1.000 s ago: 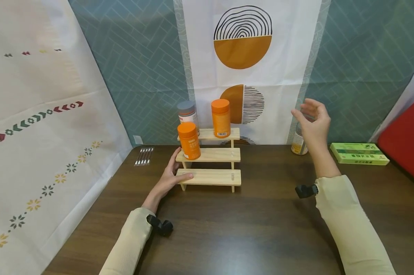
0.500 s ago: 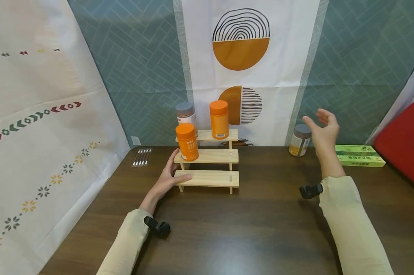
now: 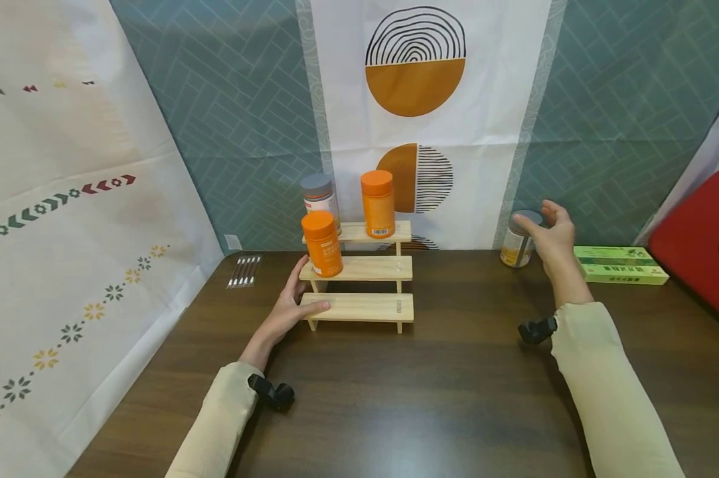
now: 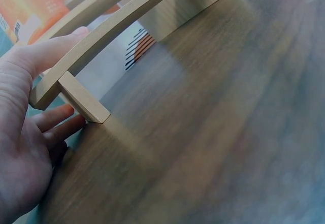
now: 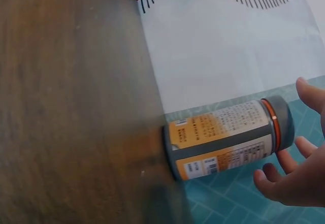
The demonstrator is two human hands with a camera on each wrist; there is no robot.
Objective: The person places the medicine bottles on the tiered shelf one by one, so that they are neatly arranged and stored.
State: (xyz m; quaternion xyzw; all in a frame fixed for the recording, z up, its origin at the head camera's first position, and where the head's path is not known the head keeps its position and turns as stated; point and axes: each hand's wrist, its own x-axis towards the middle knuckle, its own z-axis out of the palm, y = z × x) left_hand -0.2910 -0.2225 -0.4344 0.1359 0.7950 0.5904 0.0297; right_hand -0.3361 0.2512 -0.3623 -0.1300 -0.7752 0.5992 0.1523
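Note:
My left hand (image 3: 283,313) holds the left end of a three-step wooden display stand (image 3: 365,307). In the left wrist view the thumb (image 4: 56,51) lies over the lowest step, and the fingers reach round its end beside the leg. At the table's back right, a grey-capped supplement bottle (image 3: 514,255) with an orange and white label stands upright. My right hand (image 3: 558,247) is at its cap, thumb and fingers spread around it. From the right wrist, a gap shows between the thumb and the bottle's cap (image 5: 285,122), while the fingertips come close to the neck.
An orange bottle (image 3: 325,252) stands on the middle step; another orange bottle (image 3: 379,209) and a grey-capped bottle (image 3: 320,192) occupy the top one. Cotton swabs (image 3: 244,271) lie left of the stand. A green box (image 3: 622,265) and a red case (image 3: 702,232) sit at the right.
My right hand first moved right, off the grey-capped bottle in view, then lowered and came back left to its cap. The left hand stays on the stand.

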